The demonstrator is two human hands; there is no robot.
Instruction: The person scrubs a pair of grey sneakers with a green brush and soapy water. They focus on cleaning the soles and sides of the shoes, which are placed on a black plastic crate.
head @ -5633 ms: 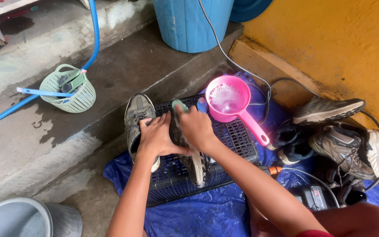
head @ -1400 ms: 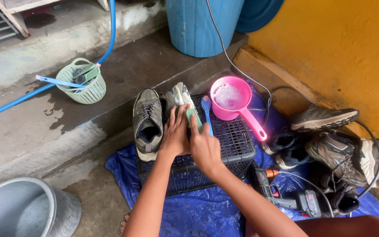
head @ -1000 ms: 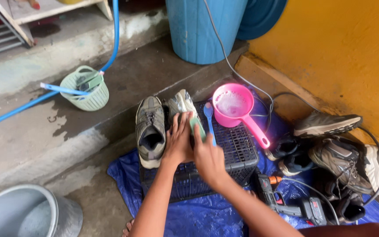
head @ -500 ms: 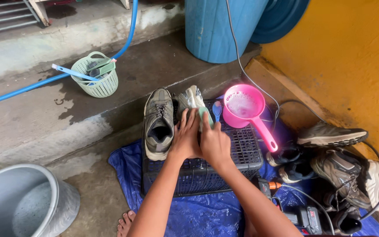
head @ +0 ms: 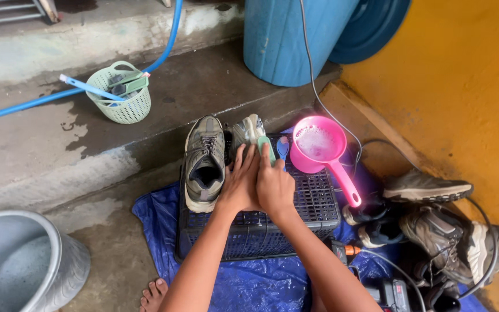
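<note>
Both hands cover most of the shoe being held on the dark crate [head: 313, 202]: the left hand [head: 239, 188] and right hand [head: 274, 188] leave only that shoe's toe [head: 248, 128] showing, toward the crate's far edge. The right hand hides the grip of the green brush [head: 265, 147], so only its tip shows. The metal basin [head: 21, 266] is cut off by the left and bottom edges. The blue barrel [head: 290, 40] runs off the top edge. The contents of the green basket [head: 123, 104] are too small to tell.
</note>
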